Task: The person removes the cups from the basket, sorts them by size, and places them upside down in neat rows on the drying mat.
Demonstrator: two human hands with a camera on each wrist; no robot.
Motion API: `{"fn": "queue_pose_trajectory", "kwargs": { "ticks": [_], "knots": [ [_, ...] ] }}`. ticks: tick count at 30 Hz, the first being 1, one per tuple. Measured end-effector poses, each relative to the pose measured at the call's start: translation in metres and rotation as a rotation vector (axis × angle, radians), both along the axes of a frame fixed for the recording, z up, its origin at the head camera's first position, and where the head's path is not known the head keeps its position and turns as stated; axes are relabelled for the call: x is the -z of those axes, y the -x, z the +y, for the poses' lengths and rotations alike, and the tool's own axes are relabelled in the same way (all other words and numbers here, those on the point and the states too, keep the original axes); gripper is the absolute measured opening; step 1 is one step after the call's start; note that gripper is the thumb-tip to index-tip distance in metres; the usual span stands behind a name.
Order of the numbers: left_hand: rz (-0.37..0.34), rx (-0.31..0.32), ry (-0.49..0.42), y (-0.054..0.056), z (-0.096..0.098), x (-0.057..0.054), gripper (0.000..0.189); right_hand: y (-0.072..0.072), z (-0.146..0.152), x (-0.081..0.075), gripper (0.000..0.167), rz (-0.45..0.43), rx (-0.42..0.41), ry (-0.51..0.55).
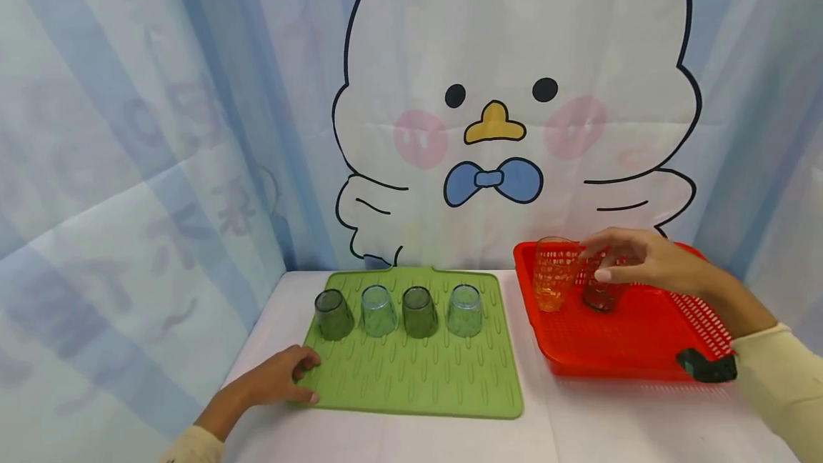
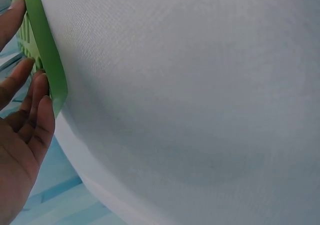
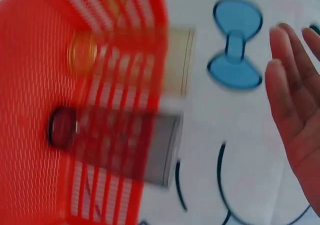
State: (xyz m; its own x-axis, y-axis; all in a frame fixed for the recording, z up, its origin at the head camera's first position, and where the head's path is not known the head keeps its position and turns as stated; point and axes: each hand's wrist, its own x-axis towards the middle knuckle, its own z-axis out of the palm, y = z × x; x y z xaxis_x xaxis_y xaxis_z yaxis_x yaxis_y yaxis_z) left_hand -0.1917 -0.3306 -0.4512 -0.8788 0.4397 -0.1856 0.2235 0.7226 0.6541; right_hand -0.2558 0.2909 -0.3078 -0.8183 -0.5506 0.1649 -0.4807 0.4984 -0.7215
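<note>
My left hand (image 1: pixel 283 377) rests at the left edge of a green drying mat (image 1: pixel 418 384), its fingertips (image 2: pixel 42 85) touching the mat's border. Over a red plastic basket (image 1: pixel 617 356) hovers my right hand (image 1: pixel 636 259), beside a dark tinted glass (image 1: pixel 598 295) that it partly hides. In the right wrist view this hand (image 3: pixel 300 105) has straight fingers with nothing between them. Just left of the dark glass stands a tall amber-looking glass (image 1: pixel 553 277) in the same basket. Both glasses (image 3: pixel 160 150) rise above the basket's rim in the right wrist view.
Upside down in a row along the mat's back half are two dark glasses (image 1: pixel 333 316) and two clear bluish ones (image 1: pixel 464 313). A white cloth (image 1: pixel 386 438) covers the table. Behind it hangs a curtain (image 1: pixel 398 34) printed with a cartoon bird.
</note>
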Motion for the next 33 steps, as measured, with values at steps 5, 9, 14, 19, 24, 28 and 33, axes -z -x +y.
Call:
{"fn": "queue_pose_trajectory", "kwargs": {
  "ticks": [5,9,14,19,24,28,33],
  "knots": [
    [-0.004,-0.007,0.007,-0.004,0.0,0.0,0.058,0.031,0.032,0.001,0.055,0.088,0.174,-0.186],
    [-0.004,-0.011,0.013,-0.005,0.001,0.0,0.057,0.048,0.048,0.008,0.068,0.094,0.208,-0.285],
    [-0.003,-0.008,0.014,-0.004,0.002,0.0,0.057,0.062,0.059,0.019,0.084,0.045,0.207,-0.35],
    [-0.021,-0.018,0.009,-0.004,0.002,0.001,0.057,0.071,0.065,0.027,0.098,-0.001,0.183,-0.42],
    [-0.036,-0.028,0.009,-0.003,0.003,0.001,0.056,0.079,0.07,0.036,0.102,-0.057,0.141,-0.443],
    [-0.026,-0.023,0.029,-0.002,0.003,0.0,0.057,0.085,0.073,0.045,0.097,-0.059,0.139,-0.437],
    [0.008,-0.008,0.046,0.001,0.003,-0.002,0.057,0.089,0.076,0.051,0.089,-0.006,0.175,-0.433]
  ]
}}
